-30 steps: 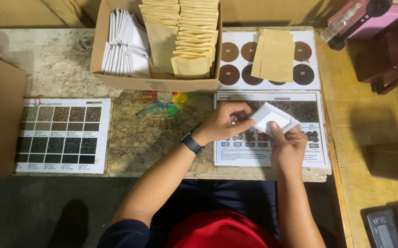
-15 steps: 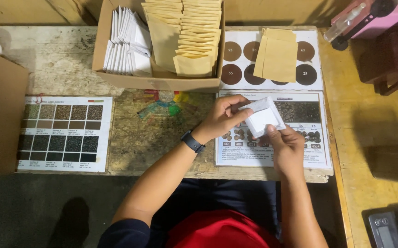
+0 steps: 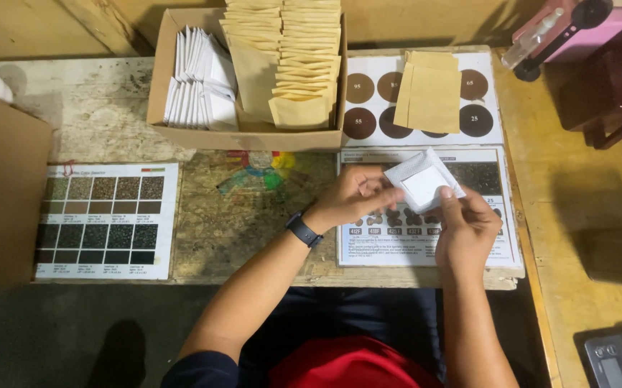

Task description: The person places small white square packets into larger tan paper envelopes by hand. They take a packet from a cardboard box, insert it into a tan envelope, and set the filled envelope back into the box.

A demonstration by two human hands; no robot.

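Pinching white sachet (image 3: 423, 183) both sides: left hand (image 3: 354, 195) at 9 o'clock edge, right hand (image 3: 465, 223) at 5; long axis running 8-to-2.

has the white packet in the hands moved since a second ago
Yes. The white packet has shifted slightly up toward the cardboard box, held in the left hand and right hand.
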